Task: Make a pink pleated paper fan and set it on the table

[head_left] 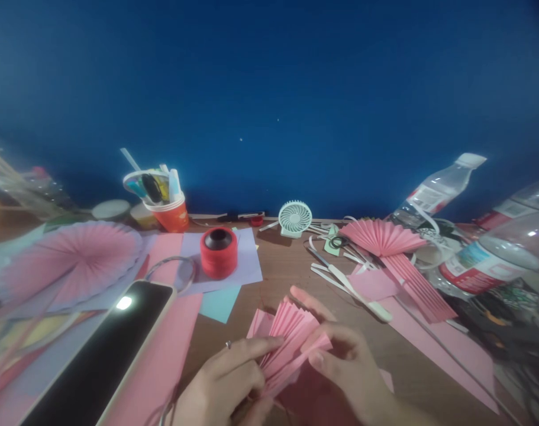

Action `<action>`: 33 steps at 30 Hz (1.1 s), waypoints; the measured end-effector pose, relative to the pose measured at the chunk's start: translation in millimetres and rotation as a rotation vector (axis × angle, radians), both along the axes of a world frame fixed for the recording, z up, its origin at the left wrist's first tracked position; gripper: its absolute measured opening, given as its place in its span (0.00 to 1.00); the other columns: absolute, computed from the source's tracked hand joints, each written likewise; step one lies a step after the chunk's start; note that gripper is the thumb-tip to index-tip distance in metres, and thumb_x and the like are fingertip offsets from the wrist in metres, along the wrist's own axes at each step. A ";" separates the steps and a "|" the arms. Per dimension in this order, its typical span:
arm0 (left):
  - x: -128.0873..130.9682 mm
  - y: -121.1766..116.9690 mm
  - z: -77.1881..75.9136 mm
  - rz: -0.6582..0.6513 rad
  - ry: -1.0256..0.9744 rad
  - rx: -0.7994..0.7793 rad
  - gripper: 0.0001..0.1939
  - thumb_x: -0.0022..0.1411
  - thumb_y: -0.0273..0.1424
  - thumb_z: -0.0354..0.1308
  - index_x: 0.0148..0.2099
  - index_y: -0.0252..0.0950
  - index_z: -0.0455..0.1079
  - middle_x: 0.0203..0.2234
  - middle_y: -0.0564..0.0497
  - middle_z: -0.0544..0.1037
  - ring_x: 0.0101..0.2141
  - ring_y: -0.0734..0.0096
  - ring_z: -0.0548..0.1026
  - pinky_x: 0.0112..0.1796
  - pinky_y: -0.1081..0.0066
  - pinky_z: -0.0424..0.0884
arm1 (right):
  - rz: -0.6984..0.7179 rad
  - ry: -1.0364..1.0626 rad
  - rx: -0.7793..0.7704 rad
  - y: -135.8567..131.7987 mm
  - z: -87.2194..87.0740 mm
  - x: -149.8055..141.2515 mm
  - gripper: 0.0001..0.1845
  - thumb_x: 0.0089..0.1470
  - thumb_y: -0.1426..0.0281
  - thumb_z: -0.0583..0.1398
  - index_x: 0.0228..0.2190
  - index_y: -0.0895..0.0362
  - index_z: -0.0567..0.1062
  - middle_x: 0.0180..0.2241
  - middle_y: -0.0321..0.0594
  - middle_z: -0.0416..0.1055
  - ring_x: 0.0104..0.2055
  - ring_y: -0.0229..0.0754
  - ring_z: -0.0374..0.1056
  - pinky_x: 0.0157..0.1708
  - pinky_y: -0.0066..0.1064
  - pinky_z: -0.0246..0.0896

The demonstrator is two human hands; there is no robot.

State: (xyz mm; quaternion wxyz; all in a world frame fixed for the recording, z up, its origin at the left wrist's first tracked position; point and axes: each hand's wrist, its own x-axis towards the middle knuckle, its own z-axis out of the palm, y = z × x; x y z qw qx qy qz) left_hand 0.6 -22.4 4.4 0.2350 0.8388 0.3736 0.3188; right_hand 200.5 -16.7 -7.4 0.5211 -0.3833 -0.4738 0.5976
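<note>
Both my hands hold a pleated pink paper fan [287, 337] low over the wooden table [287, 266]. My left hand [225, 384] pinches its lower left folds, the index finger stretched along the paper. My right hand [344, 361] grips the right side of the folds, with one finger pointing up behind the pleats. The fan's folds are spread upward and its bottom end is hidden between my hands.
A dark phone [105, 349] lies at the left on pink paper. A red thread spool [218, 252], an orange cup of pens [169, 210], a small white fan [294, 218], scissors [349, 287], other pink paper fans [71, 260] and plastic bottles [438, 189] crowd the table.
</note>
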 end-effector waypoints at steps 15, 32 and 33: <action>-2.8 7.5 -4.5 0.147 -0.098 -0.238 0.07 0.54 0.27 0.54 0.37 0.40 0.65 0.41 0.49 0.71 0.40 0.69 0.72 0.37 0.73 0.72 | -0.115 -0.390 0.243 -4.0 -0.5 0.3 0.02 0.45 0.71 0.61 0.23 0.55 0.75 0.42 0.44 0.65 0.49 0.50 0.60 0.49 0.42 0.56; 0.2 4.7 0.6 0.144 -0.223 -0.173 0.07 0.51 0.20 0.54 0.29 0.38 0.66 0.35 0.51 0.74 0.34 0.73 0.74 0.31 0.77 0.72 | -0.095 -0.056 0.084 -4.2 -14.5 -11.4 0.39 0.34 0.61 0.67 0.48 0.50 0.59 0.48 0.46 0.61 0.49 0.48 0.60 0.46 0.37 0.59; -0.1 4.7 0.9 0.128 -0.211 -0.173 0.08 0.52 0.20 0.53 0.30 0.38 0.66 0.35 0.51 0.74 0.34 0.72 0.74 0.31 0.77 0.72 | -0.057 -0.059 0.053 -3.8 -14.7 -11.2 0.38 0.34 0.61 0.67 0.48 0.51 0.60 0.45 0.45 0.63 0.46 0.47 0.63 0.44 0.36 0.61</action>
